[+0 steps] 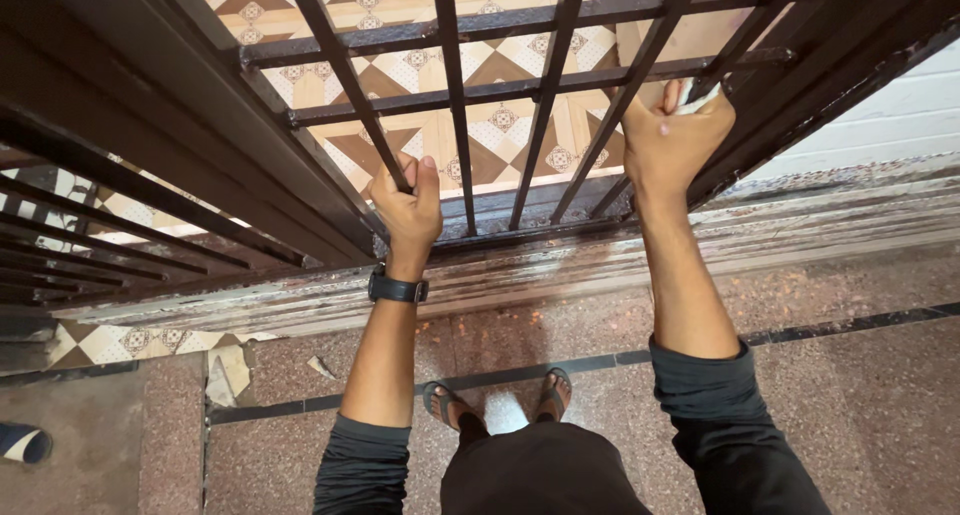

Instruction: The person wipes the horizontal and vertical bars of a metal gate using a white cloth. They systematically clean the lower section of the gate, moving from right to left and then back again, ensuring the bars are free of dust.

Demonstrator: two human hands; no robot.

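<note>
Dark trousers point(545, 480) and two dark sleeves fill the bottom edge, closest to the lens, with sandalled feet point(497, 403) below on the speckled stone floor point(860, 405). A thin black strip runs across that floor from left to right.

The left hand point(408, 207) reaches up to the gate point(480, 95), a dark metal grille of upright and cross bars. Its fingers are wrapped tight around one upright bar, low down near the bottom rail, thumb pressed alongside. A black watch point(397, 289) sits on that wrist.

The right hand point(672, 135) is further up and to the right, fingers curled closed over a small whitish cloth point(697, 96), which it presses against a bar close to the gate's right frame. Only a bit of the cloth shows above the knuckles.

The gate stands over a worn, stained sill point(600, 265). Through the bars lies a tiled floor point(500, 125) patterned in brown and cream diamonds. At the far left edge, a blue slipper point(22, 442) lies on the floor, well apart from the person
</note>
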